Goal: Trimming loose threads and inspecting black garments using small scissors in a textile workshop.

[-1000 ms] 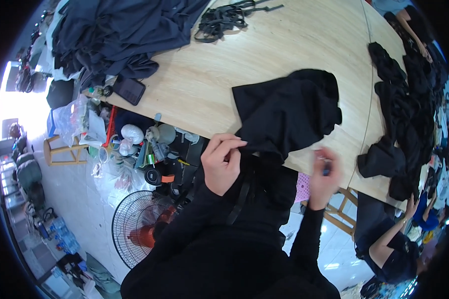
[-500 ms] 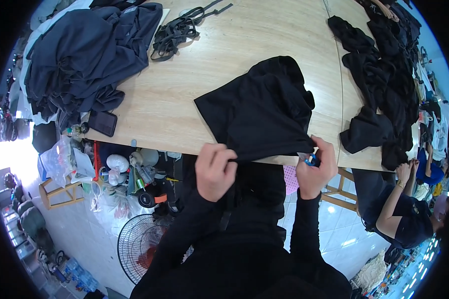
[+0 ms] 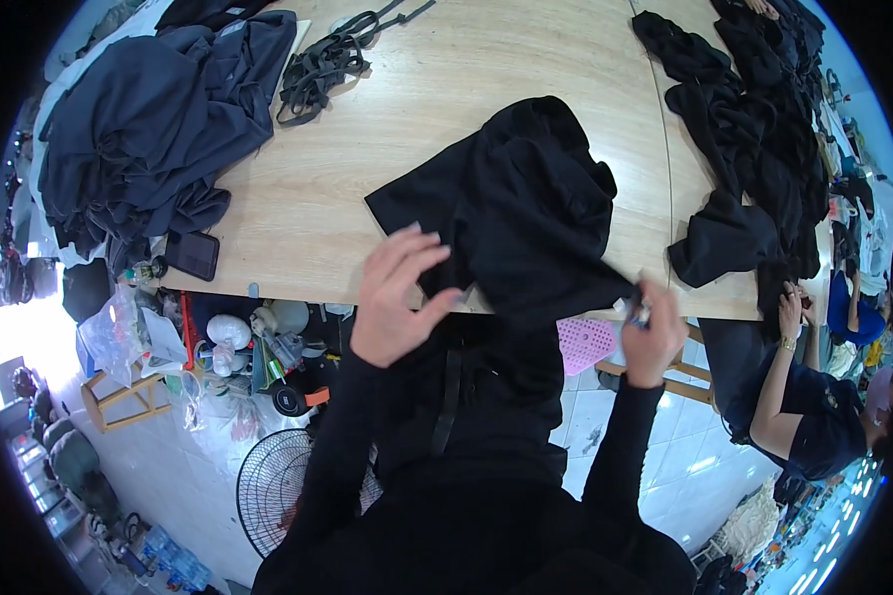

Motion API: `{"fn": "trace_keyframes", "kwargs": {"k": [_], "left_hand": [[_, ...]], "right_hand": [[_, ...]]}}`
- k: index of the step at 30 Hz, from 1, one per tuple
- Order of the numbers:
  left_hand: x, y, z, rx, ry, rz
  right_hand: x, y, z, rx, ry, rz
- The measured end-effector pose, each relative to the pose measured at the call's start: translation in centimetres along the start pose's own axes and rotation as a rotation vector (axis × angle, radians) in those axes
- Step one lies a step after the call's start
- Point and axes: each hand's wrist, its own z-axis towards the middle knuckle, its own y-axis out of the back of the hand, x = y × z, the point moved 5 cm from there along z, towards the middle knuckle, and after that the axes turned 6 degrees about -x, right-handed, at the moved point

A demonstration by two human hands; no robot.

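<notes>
A black garment (image 3: 526, 213) lies bunched on the wooden table, its near edge hanging over the front. My left hand (image 3: 395, 302) is off the cloth's near left side, fingers spread and thumb apart, holding nothing. At the near right corner, my right hand (image 3: 655, 337) is closed, and the cloth is drawn out to a point at its fingertips. A small tool with a blue part (image 3: 639, 315), perhaps thread snips, sits in the same hand, mostly covered by the fingers and blurred.
Dark navy cloth (image 3: 159, 119) is heaped at the left, with a phone (image 3: 192, 254) beside it and black straps (image 3: 319, 71) behind. More black garments (image 3: 739, 149) lie at the right, near a co-worker (image 3: 814, 407). Below the table edge stand a fan (image 3: 273, 486) and a pink perforated seat (image 3: 585, 344).
My left hand has let go of the cloth's near edge and opened, moving left. My right hand has moved right, pulling the corner outward. The view has shifted slightly.
</notes>
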Motion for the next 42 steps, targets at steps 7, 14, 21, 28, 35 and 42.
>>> {"fn": "trace_keyframes", "kwargs": {"k": [7, 14, 21, 28, 35, 42], "left_hand": [[5.9, 1.2, -0.1, -0.014, 0.097, 0.466], [4.8, 1.2, -0.9, -0.162, 0.156, 0.499], [3.5, 2.5, -2.3, -0.079, 0.146, 0.451], [4.5, 3.7, -4.2, -0.307, 0.258, 0.413], [7.3, 2.2, -1.4, -0.375, 0.275, 0.428], [2.6, -1.6, -0.9, -0.429, 0.271, -0.066]], "right_hand": [[-4.4, 2.2, 1.0, 0.36, -0.495, -0.364], [5.7, -4.8, -1.9, 0.294, -0.254, 0.092], [0.2, -8.5, 5.1, 0.115, -0.183, -0.17], [7.2, -6.7, 0.8, 0.229, -0.257, 0.42], [12.4, -10.0, -2.1, 0.337, -0.204, 0.443], [5.8, -8.0, -3.3, 0.041, -0.862, 0.843]]}}
